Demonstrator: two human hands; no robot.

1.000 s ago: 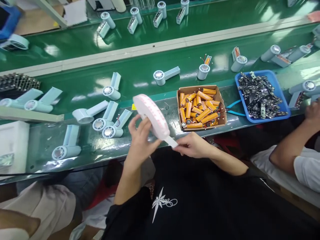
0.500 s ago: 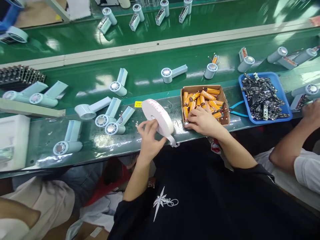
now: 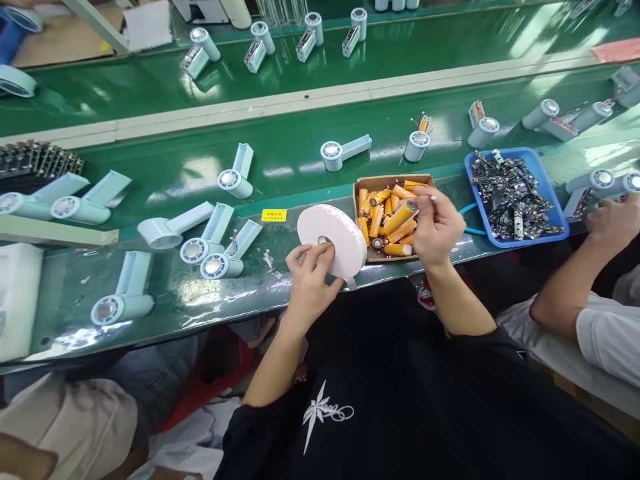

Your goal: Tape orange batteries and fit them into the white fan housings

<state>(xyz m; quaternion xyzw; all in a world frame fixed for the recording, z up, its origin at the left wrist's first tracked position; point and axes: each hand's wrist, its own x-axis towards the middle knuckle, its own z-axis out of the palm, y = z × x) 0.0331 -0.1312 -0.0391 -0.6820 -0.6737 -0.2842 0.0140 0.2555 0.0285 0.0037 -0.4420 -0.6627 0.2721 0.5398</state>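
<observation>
My left hand (image 3: pixel 313 283) grips a broad roll of white tape (image 3: pixel 336 233), fingers in its core and thumb at the lower rim. A short loose end of tape hangs below the roll. At the right side of a cardboard box (image 3: pixel 395 179), my right hand (image 3: pixel 439 225) is closed in a pinch on one end of an orange cylindrical battery (image 3: pixel 401 217). That battery slants above the others. Several orange batteries (image 3: pixel 376 217) fill the box, partly covered by the held one and the hand.
A blue tray (image 3: pixel 555 200) of small circuit boards stands right of the box, blue-handled pliers (image 3: pixel 470 219) between them. Pale blue fan housings (image 3: pixel 223 263) lie left and along the green conveyor (image 3: pixel 280 143). A co-worker's hand (image 3: pixel 613 220) works at far right.
My right hand has risen from among the batteries and moved right, bringing up one battery. The tape roll in my left hand has shifted right and turned its face more toward me.
</observation>
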